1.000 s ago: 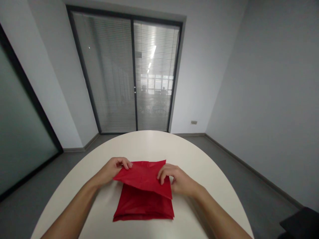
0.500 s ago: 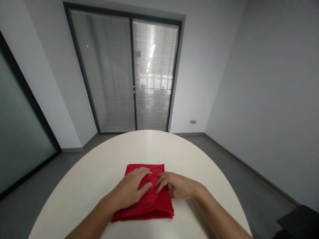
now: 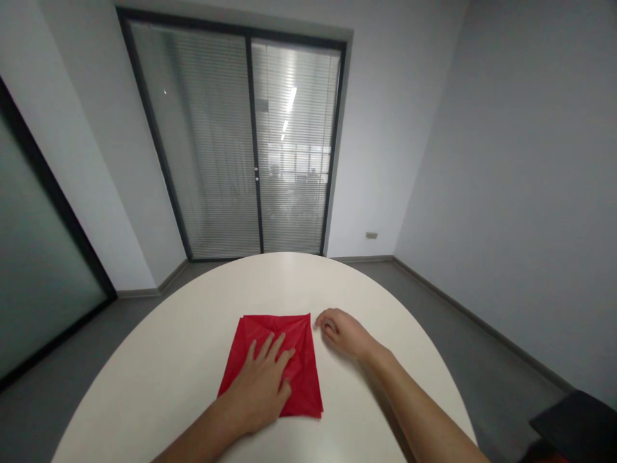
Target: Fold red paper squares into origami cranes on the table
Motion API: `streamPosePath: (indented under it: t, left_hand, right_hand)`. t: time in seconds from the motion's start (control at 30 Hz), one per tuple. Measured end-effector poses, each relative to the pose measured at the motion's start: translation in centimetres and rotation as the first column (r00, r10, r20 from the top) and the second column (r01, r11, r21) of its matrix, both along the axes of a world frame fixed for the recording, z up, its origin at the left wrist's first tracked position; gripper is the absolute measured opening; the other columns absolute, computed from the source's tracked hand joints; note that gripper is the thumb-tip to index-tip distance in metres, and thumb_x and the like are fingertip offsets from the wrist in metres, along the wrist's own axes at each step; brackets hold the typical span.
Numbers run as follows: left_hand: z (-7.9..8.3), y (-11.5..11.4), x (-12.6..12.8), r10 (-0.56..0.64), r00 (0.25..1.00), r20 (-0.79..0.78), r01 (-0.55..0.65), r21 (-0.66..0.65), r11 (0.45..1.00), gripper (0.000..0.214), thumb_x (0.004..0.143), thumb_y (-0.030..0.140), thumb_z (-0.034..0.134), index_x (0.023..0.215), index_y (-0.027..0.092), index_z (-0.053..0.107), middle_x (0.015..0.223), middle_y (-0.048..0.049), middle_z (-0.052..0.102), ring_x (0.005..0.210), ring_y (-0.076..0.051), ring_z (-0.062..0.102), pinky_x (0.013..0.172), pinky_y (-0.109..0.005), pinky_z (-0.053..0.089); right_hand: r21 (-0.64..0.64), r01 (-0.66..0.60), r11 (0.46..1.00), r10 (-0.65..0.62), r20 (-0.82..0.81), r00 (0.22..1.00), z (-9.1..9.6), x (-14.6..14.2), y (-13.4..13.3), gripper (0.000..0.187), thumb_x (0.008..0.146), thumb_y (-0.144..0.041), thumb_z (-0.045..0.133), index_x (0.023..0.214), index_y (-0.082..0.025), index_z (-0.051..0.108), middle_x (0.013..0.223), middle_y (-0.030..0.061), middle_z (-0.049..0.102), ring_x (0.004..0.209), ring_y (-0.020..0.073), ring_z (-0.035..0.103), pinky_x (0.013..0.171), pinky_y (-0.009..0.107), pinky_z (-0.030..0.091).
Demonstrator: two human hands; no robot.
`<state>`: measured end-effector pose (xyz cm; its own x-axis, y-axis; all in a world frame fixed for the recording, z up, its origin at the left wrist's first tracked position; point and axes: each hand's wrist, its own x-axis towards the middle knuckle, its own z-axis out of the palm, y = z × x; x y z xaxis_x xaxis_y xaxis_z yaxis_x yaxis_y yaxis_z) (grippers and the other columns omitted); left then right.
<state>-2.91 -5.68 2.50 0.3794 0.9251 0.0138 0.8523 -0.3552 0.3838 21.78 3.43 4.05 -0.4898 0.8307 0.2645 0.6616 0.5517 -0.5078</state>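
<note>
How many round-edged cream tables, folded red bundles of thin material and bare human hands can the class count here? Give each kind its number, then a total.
Round-edged cream table: 1
Folded red bundle of thin, creased material: 1
Bare human hands (left hand spread on the bundle, right hand beside it): 2
Total: 4

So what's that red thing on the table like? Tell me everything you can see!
The red folded sheet looks thin and soft, maybe fabric or plastic; I can't tell which. It's a flat, roughly four-sided shape, with creases fanning near its far right corner and layers peeking out at some edges. It lies on the pale table. The left hand rests spread on top, hiding part of it. The right hand is just beside that creased corner.
</note>
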Motion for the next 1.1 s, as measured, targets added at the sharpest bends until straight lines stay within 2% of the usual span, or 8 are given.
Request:
streamPosePath:
  t: [0.13,0.33,0.47,0.57,0.67,0.8,0.97,1.1]
  left_hand:
    - [0.1,2.1,-2.3,0.132,0.989,-0.061,-0.13,0.03,0.991,0.056,0.09,0.047,0.045,0.138,0.02,0.055,0.158,-0.016,0.036,0.147,-0.04,0.025,0.115,-0.069,0.015]
    - [0.1,7.7,-10.5,0.319,0.94,-0.122,-0.311,0.079,0.947,0.065,0.091,0.054,0.04,0.138,0.012,0.051,0.155,-0.0225,0.038,0.144,-0.041,0.03,0.11,-0.072,0.021]
    - [-0.5,9.5,-15.2,0.328,0.932,-0.155,-0.312,0.116,0.943,0.069,0.091,0.055,0.038,0.148,0.015,0.042,0.158,-0.0188,0.034,0.147,-0.038,0.028,0.113,-0.066,0.021]
    - [0.2,9.9,-16.5,0.322,0.933,-0.16,-0.308,0.108,0.945,0.067,0.09,0.053,0.042,0.145,0.015,0.047,0.157,-0.0183,0.036,0.145,-0.039,0.029,0.113,-0.066,0.021]
    - [1.9,10.6,-15.0,0.353,0.93,-0.102,-0.332,0.178,0.926,0.057,0.085,0.043,0.052,0.133,0.013,0.059,0.149,-0.02,0.048,0.14,-0.042,0.038,0.112,-0.066,0.023]
    - [3.0,11.7,-8.5,0.311,0.95,0.021,-0.299,0.338,0.892,0.048,0.091,0.028,0.043,0.135,0.011,0.054,0.146,-0.0179,0.052,0.136,-0.029,0.046,0.116,-0.044,0.03]
    - [-0.8,11.3,-0.7,0.254,0.966,0.053,-0.258,0.31,0.915,0.054,0.095,0.036,0.044,0.144,0.015,0.047,0.157,-0.0153,0.037,0.146,-0.032,0.032,0.118,-0.049,0.023]
    - [-3.4,11.0,0.0,0.253,0.967,-0.001,-0.245,0.249,0.937,0.053,0.097,0.04,0.04,0.144,0.018,0.049,0.157,-0.0148,0.038,0.146,-0.033,0.031,0.119,-0.052,0.02]
  right_hand:
    - [0.055,0.033,0.998,-0.036,0.057,0.998,-1.1,0.8,0.3,0.034,0.087,-0.012,0.047,0.113,-0.017,0.068,0.117,0.0102,0.069,0.112,0.0225,0.06,0.1,0.033,0.044]
    - [0.052,0.162,0.985,-0.169,0.2,0.965,-2.0,1.0,0.4,0.046,0.098,-0.035,0.042,0.139,-0.017,0.054,0.149,0.0141,0.048,0.14,0.0276,0.039,0.115,0.045,0.027]
    - [0.036,0.22,0.975,-0.222,0.239,0.945,-2.3,0.9,0.5,0.051,0.097,-0.042,0.043,0.142,-0.021,0.051,0.151,0.0125,0.045,0.141,0.028,0.036,0.115,0.046,0.022]
    - [0.054,0.229,0.972,-0.235,0.253,0.938,-1.8,0.6,0.6,0.049,0.093,-0.04,0.048,0.136,-0.019,0.055,0.144,0.0129,0.052,0.134,0.0279,0.043,0.112,0.043,0.026]
    - [0.053,0.277,0.96,-0.279,0.304,0.911,-0.5,-0.5,1.0,0.043,0.089,-0.037,0.051,0.125,-0.017,0.061,0.131,0.0146,0.059,0.122,0.0294,0.051,0.103,0.041,0.035]
    - [0.035,0.382,0.924,-0.366,0.375,0.851,0.8,-3.0,2.3,0.04,0.087,-0.041,0.053,0.112,-0.013,0.066,0.12,0.0209,0.063,0.112,0.0346,0.056,0.092,0.045,0.04]
    - [0.155,0.319,0.935,-0.35,0.25,0.903,-1.1,-4.8,3.2,0.049,0.095,-0.05,0.043,0.128,-0.019,0.061,0.138,0.0161,0.056,0.129,0.0318,0.046,0.108,0.047,0.028]
    - [0.081,0.31,0.947,-0.321,0.272,0.907,-2.9,-4.5,3.8,0.063,0.093,-0.057,0.045,0.146,-0.022,0.047,0.156,0.0138,0.038,0.145,0.0345,0.028,0.116,0.053,0.015]
